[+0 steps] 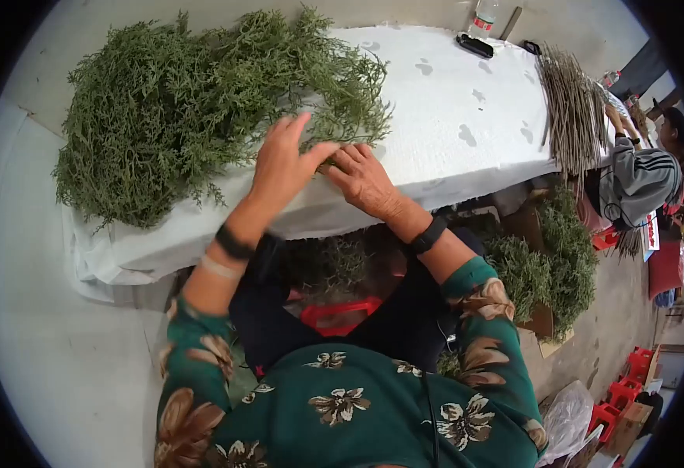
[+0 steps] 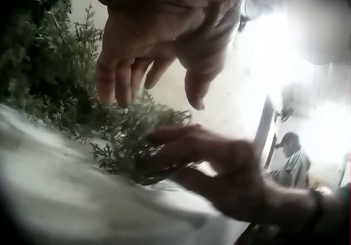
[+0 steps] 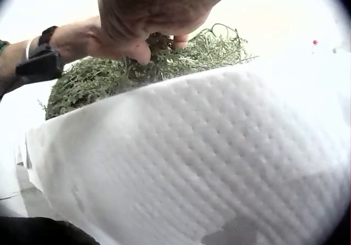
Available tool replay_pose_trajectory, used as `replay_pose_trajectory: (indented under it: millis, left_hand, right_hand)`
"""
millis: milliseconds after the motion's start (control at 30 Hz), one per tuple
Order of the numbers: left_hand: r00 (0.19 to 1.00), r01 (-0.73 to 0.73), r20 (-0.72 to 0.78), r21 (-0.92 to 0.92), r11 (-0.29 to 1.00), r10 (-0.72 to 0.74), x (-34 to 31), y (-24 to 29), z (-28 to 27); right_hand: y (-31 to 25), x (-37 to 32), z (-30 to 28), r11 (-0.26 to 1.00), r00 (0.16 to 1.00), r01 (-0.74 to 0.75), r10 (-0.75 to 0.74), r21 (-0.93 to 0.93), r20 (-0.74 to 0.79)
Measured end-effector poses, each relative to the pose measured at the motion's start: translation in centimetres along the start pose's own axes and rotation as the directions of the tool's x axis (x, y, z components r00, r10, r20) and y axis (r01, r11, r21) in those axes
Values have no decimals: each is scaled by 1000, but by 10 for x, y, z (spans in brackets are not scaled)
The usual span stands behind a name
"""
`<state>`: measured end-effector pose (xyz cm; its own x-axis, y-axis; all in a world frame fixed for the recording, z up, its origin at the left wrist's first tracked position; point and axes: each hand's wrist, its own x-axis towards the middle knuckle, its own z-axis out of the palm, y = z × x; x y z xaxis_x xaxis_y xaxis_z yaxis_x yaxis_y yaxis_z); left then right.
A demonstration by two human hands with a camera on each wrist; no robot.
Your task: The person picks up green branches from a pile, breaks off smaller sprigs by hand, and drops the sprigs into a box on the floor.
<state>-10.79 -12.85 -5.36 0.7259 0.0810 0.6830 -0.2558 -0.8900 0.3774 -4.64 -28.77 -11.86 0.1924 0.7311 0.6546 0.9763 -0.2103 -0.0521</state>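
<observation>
The right hand (image 1: 361, 179) rests at the near edge of the worktop (image 1: 451, 109). Its thumb and fingers (image 3: 140, 52) are curled in, pinching a small sprig (image 2: 137, 146) that lies on the white cloth (image 3: 208, 157), just right of the big pile of greenery (image 1: 178, 109). The left hand (image 1: 283, 168) hovers just above the sprig, holding nothing, with its fingers (image 2: 118, 83) loosely straight and the thumb held apart.

The likeliest mishap is that the sprig snags. Its fine tips lie close to the fringe of the pile, so a pull could drag loose strands along or strip bits off. The sprig is also close to the near edge, and a slack pinch might let it slide off the cloth into the person's lap.

The greenery is feathery and finely branched, soft-looking and dull green, and it is heaped in a broad mound with no clear shape. The cloth is white and quilted with small dimples, and it drapes over the edge. At the far right lies a bundle of bare stems (image 1: 572, 109), thin, straight and grey-brown.
</observation>
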Motion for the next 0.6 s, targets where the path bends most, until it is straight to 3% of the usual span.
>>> replay_pose_trajectory:
  millis: [33, 67, 133, 167, 200, 267, 300, 367, 433, 467, 533, 600]
  left_hand:
    - [1000, -10, -9, 109, 994, 11, 7, -10, 22]
    - [1000, -11, -17, 106, 994, 13, 13, -15, 34]
    - [950, 134, 264, 132, 982, -165, 19, -26, 47]
    - [948, 138, 269, 136, 981, -170, 23, -39, 54]
    - [927, 315, 232, -54, 947, -295, 28, -57, 58]
    - [823, 557, 145, -400, 728, -550, 39, -72, 39]
    - [732, 606, 100, -546, 578, -674, 50, -73, 16]
    - [525, 568, 43, -762, 311, -850, 63, -94, -14]
    - [557, 564, -7, -732, 384, -831, 59, -101, -37]
    - [596, 556, -48, -695, 456, -801, 60, -103, -44]
    - [646, 537, -78, -660, 525, -760, 59, -98, -43]
    - [806, 520, -61, -405, 752, -589, 47, -89, -27]
  right_hand:
    - [-2, -1, -5, 1000, 1000, -3, 3, 9, 9]
    - [-3, 0, -9, 1000, 1000, -4, 4, 20, 17]
    - [-7, -1, -12, 999, 1000, -9, 9, 41, 16]
    - [-10, -5, -13, 998, 998, -57, 56, 20, 21]
    - [-11, -9, -15, 995, 995, -101, 101, -3, 27]
    - [-4, -16, -20, 990, 990, -136, 137, -29, 28]
    - [5, -21, -23, 986, 982, -164, 165, 20, -91]
    - [27, -30, -33, 965, 918, -242, 262, 102, -296]
    - [60, -37, -55, 711, 685, -474, 668, 520, -290]
    - [73, -42, -69, 313, 448, -521, 892, 794, -57]
    - [91, -54, -79, 264, 427, -480, 904, 837, -40]
    - [106, -69, -85, 155, 389, -390, 921, 908, 10]
